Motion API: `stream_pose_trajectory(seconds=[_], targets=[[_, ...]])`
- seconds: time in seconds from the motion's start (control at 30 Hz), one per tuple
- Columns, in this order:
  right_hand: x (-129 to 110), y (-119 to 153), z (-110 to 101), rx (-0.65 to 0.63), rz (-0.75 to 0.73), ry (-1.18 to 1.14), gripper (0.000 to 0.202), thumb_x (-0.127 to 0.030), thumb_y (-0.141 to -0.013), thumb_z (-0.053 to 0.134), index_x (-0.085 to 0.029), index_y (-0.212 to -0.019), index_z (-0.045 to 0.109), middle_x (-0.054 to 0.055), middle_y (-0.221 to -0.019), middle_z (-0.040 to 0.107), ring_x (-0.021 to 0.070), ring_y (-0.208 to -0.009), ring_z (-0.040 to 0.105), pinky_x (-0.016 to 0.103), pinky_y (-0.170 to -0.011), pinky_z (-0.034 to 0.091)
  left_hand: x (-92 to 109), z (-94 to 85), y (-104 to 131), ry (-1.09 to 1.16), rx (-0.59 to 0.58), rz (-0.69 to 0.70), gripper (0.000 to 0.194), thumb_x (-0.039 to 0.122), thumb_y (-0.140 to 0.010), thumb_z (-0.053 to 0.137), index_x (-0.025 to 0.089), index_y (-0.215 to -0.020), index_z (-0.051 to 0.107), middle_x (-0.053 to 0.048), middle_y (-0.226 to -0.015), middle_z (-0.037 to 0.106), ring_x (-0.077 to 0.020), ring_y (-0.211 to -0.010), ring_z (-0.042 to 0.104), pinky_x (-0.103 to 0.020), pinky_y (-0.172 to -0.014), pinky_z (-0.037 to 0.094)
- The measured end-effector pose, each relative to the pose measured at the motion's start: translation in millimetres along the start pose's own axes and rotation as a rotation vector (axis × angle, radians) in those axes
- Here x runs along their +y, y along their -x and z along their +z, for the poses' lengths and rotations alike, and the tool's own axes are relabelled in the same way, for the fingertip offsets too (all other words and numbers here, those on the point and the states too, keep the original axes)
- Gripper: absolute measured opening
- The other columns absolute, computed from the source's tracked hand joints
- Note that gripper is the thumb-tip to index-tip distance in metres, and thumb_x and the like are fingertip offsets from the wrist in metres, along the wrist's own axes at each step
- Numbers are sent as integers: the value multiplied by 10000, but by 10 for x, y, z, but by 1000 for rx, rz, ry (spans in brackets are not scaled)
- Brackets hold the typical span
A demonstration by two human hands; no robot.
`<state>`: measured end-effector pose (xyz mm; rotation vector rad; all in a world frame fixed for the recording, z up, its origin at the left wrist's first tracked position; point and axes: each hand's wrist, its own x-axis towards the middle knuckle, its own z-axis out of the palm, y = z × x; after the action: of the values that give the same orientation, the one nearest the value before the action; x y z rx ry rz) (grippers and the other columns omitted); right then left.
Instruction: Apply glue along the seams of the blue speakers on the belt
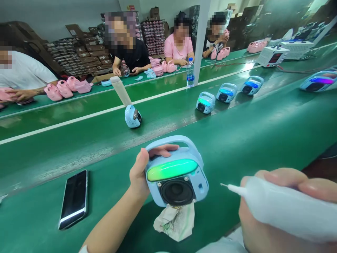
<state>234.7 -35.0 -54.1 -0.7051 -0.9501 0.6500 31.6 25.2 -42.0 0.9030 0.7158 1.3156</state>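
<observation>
Green conveyor belt (263, 133), running from near left to far right across a factory workroom, with white lines along its far lanes. Item one: blue speaker (177, 172), near centre, held just above the belt by the left hand (139, 172), thumb on its left side and fingers (163, 151) curled over the top under the carry handle; grip closed around the body. Speaker upright, handle uppermost, its round driver and lit green strip facing the camera; long axis roughly left to right, tilted slightly down to the right. Item two: white squeeze bottle (284, 207), near right, wrapped by the right hand (279, 211), closed fully about it; long axis left to right, fine nozzle pointing left toward the speaker, tip near but apart from it. Item three: crumpled paper wad (175, 221) under the speaker. Item four: black phone (74, 198), flat on the belt, near left. Item five: further blue speakers (226, 92) in a row, far right. Item six: water bottle (190, 72), upright. Seated people with pink casings (64, 88) along the far side.
</observation>
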Motion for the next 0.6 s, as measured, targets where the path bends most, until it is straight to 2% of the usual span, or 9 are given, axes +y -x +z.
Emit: stream_pose_trajectory(seconds=[0.1, 0.17, 0.33, 0.47, 0.6], targets=[[-29, 19, -66, -53, -61, 106, 135, -398, -873, 554, -294, -903, 634, -19, -832, 623, 188, -759, 607, 319, -644, 544, 57, 58, 55, 132, 27, -72, 436, 540, -796, 549, 168, -660, 731, -56, -905, 729, -230, -842, 656, -327, -739, 554], [-36, 11, -95, -127, -31, 165, 165, -449, -841, 583, -295, -889, 614, 14, -834, 644, 235, -776, 628, 369, -621, 544, 83, 92, 77, 173, 48, -78, 435, 528, -800, 550, 160, -646, 724, -59, -878, 726, -213, -777, 659, -326, -715, 562], [-56, 21, -92, -179, 50, 231, 259, -531, -752, 657, -315, -867, 573, 36, -865, 661, 298, -836, 639, 430, -618, 548, 136, 150, 118, 192, 35, -87, 440, 515, -822, 526, 165, -646, 725, -54, -870, 724, -210, -769, 661, -341, -741, 568], [-78, 62, -71, -199, 50, 229, 217, -508, -768, 651, -342, -887, 578, 27, -873, 668, 302, -835, 639, 438, -615, 554, 155, 144, 128, 181, -2, -88, 431, 540, -792, 562, 165, -661, 730, -44, -881, 724, -218, -791, 661, -348, -776, 564], [-98, 58, -38, -245, -18, 160, 137, -384, -903, 505, -346, -998, 596, -4, -908, 676, 236, -813, 631, 366, -638, 567, 158, 138, 129, 185, -14, -92, 431, 537, -794, 560, 163, -667, 732, -53, -880, 723, -259, -890, 655, -359, -787, 559]])
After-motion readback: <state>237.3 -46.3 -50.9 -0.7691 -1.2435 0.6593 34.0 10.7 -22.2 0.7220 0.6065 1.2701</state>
